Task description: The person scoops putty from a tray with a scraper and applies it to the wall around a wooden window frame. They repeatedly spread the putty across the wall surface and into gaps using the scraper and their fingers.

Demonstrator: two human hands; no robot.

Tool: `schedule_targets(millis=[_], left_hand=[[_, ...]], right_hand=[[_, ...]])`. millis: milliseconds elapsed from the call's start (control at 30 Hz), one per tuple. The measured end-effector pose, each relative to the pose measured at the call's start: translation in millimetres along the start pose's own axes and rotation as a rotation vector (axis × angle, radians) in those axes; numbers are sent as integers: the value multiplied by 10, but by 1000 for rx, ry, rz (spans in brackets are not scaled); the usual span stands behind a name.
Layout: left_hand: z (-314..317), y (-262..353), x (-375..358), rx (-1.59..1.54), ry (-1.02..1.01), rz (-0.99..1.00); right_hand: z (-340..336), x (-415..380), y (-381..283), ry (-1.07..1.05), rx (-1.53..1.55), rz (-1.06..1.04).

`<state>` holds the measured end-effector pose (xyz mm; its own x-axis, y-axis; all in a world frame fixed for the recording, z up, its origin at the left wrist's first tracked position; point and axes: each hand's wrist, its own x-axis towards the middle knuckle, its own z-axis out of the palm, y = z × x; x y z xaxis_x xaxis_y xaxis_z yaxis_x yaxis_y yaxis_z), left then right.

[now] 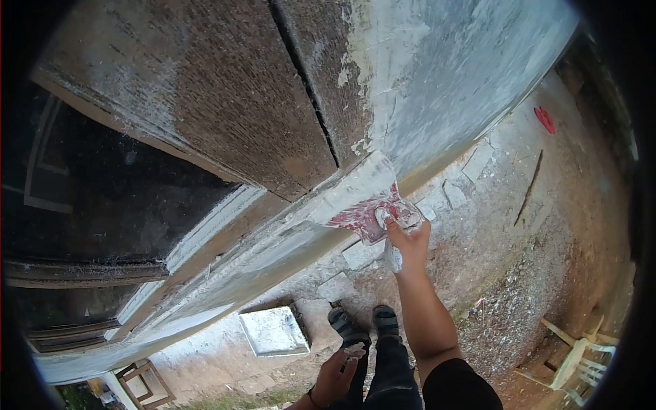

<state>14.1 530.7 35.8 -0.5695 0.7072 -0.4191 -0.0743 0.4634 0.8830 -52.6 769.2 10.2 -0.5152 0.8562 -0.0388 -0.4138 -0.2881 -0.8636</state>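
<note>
While inspecting the plastered wall [451, 75], found hands apart: right hand [408, 240] clamped on a smeared spreader [372, 213] at its lower edge, left hand [331, 377] low, holding a whitish lump [355, 350]. Judged gouging possible from a tilted blade or uneven pressure.

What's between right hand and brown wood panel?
A red, white-smeared spreader, gripped by the right hand, blade toward the wood panel; head view.

Ground [492, 246] beside a wall [444, 75]
Tray [273, 332] left of the feet [385, 320], lower centre; chair [577, 360] lower right; stick [529, 188] right; window [102, 184] left.
</note>
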Motion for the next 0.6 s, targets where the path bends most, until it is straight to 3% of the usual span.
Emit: schedule_targets(millis=[133,267,333,400,600], left_hand=[[-40,-200,-1,35,4,-27],[-132,-120,99,56,32,31],[-201,-53,158,58,83,40],[-258,-23,225,56,110,73],[-559,84,353,93,292,176]], right_hand=[[-93,-62,-89,171,20,-4],[-148,-218,-311,161,1,-103],[-121,-231,-349,127,-155,-209],[-3,-225,-374,-27,-1060,-779],[437,-412,-212,-109,-1138,-689]])
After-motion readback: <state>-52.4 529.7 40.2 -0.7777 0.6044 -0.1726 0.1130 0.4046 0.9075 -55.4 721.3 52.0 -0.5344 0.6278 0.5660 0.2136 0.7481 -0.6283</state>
